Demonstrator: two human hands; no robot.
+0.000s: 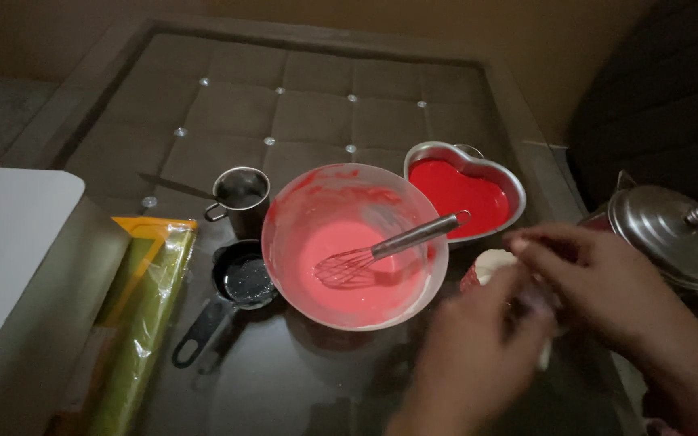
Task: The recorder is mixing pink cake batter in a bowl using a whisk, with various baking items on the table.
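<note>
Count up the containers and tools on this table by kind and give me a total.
Mixing bowl with pink batter: 1
Whisk: 1
Heart-shaped pan: 1
Metal cup: 1
Small black pan: 1
Lidded metal pot: 1
Small white cup: 1
Total: 7

Your hands, left (466, 355) and right (599, 278), are motion-blurred and hide most of the white container (493, 265); your grip on it can't be told.

Long yellow-and-green box (135, 311) wrapped in clear film, lying at the table's left edge beside the small black pan (240, 282).
</note>
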